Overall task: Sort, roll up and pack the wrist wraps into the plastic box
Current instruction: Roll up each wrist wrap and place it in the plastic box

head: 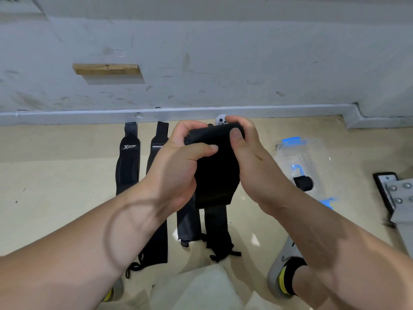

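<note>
Here, a black wrist wrap [214, 166] is pinched at its rolled top by the left hand [178, 162] and the right hand [250, 159], above the floor [55, 180], left of the plastic box [306, 159].

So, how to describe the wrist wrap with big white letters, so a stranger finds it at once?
Find the metal strip at the foot of the grey wall. Below it, black wrist wraps lie side by side on the beige floor; take the leftmost wrap. Only it bears a big white XTEP logo, while its neighbour has just a small white label.
</note>
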